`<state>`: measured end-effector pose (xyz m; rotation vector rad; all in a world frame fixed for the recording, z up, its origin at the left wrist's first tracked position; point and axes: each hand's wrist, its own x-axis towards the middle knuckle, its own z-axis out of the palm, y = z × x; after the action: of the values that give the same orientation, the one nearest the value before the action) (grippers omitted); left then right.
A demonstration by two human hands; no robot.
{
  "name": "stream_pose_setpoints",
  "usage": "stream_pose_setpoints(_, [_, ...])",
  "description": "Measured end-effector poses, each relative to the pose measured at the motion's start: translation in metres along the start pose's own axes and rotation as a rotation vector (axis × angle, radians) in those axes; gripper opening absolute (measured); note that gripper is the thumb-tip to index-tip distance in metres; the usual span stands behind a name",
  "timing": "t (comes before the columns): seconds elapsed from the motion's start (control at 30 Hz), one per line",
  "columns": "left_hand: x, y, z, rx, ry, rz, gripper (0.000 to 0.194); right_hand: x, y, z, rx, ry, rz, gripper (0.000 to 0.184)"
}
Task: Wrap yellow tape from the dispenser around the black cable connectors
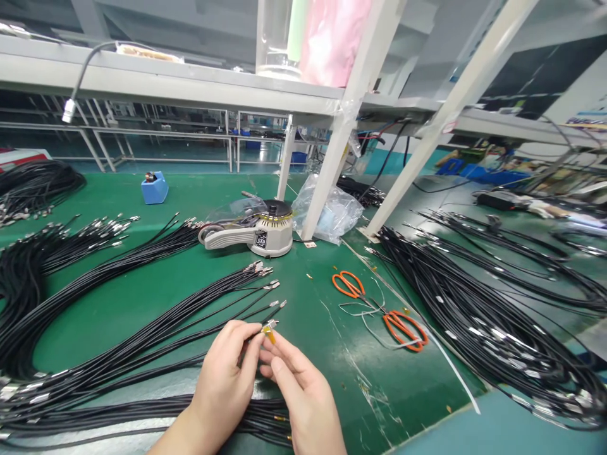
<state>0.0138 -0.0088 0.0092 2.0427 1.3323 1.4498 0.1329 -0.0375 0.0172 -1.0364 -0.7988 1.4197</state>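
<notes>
My left hand [226, 370] is closed, its thumb and index finger pinching the end of a black cable at a small metal connector [272, 324]. A short piece of amber-yellow tape [270, 335] sits against the connector and hangs below it. From the right, the fingertips of my right hand [308, 395] press on this tape. The rest of the held cable is mostly hidden by my fingers. Under and beside my hands lie bundles of black cables [156, 335] with metal ends; a few ends in the nearest bundle [265, 414] carry yellow tape.
A round grey tape dispenser [272, 234] stands ahead on the green table [303, 278]. Two orange-handled scissors [348, 284] lie at right beside white string. More black cables [474, 316] fill the right side. White posts [332, 145] rise to a shelf; a blue tape holder [154, 188] sits far left.
</notes>
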Motion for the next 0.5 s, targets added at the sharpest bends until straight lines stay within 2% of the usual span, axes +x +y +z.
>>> stream_pose_setpoints(0.13, [0.001, 0.004, 0.000, -0.015, -0.015, 0.017, 0.015, -0.003, 0.007, -0.005, 0.075, -0.016, 0.027, 0.055])
stream_pose_setpoints(0.23, [0.000, 0.004, -0.001, 0.004, -0.003, 0.031, 0.016, -0.003, 0.008, -0.007, 0.052, 0.019, 0.034, 0.061])
stream_pose_setpoints(0.37, [-0.001, 0.004, 0.000, 0.038, 0.018, 0.055, 0.016, 0.002, 0.004, -0.002, -0.057, 0.100, -0.023, 0.045])
stream_pose_setpoints(0.5, [-0.001, 0.004, 0.000, 0.049, 0.022, 0.086, 0.016, 0.007, -0.001, 0.005, -0.168, 0.119, -0.090, 0.032])
